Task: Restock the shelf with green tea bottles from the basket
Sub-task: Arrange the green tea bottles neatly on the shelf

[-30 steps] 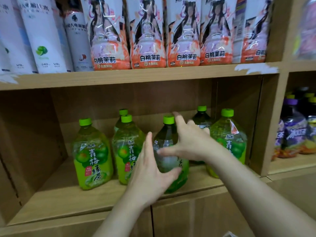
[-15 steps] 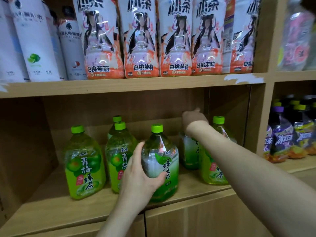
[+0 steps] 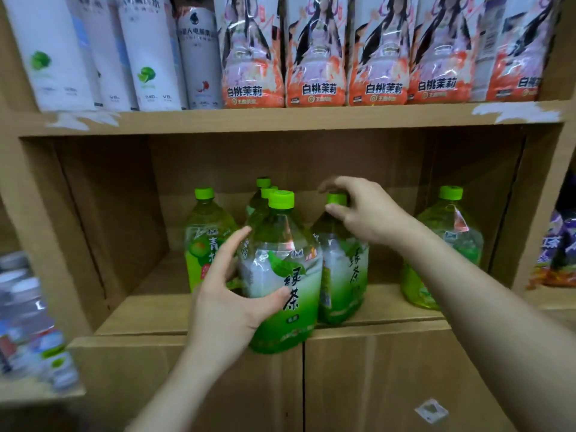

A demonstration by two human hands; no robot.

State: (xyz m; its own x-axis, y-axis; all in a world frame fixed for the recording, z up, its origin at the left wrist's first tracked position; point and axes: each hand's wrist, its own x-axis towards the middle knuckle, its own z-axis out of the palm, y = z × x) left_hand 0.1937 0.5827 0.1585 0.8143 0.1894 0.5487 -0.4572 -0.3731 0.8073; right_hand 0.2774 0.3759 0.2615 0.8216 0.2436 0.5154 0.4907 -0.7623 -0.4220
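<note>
My left hand (image 3: pixel 227 297) grips the side of a green tea bottle (image 3: pixel 286 275) with a green cap. The bottle is upright at the front edge of the wooden shelf (image 3: pixel 149 313), and its base overhangs the edge. My right hand (image 3: pixel 364 213) holds a second green tea bottle (image 3: pixel 343 275) by its cap; this bottle stands just right of and behind the first. A green plum tea bottle (image 3: pixel 202 241) stands to the left, with two more caps (image 3: pixel 263 182) behind it. Another green bottle (image 3: pixel 448 244) stands at the right. The basket is out of view.
The shelf above carries white bottles (image 3: pixel 146 54) and orange-labelled peach jasmine bottles (image 3: pixel 318 57). Purple-labelled bottles (image 3: pixel 558 251) fill the compartment to the right. Blurred water bottles (image 3: pixel 28 322) sit low on the left. Closed cabinet doors (image 3: pixel 358 385) lie below the shelf.
My right hand reached to the back and has brought a green tea bottle forward, beside the one in my left hand. The left hand's bottle has come closer to the shelf edge.
</note>
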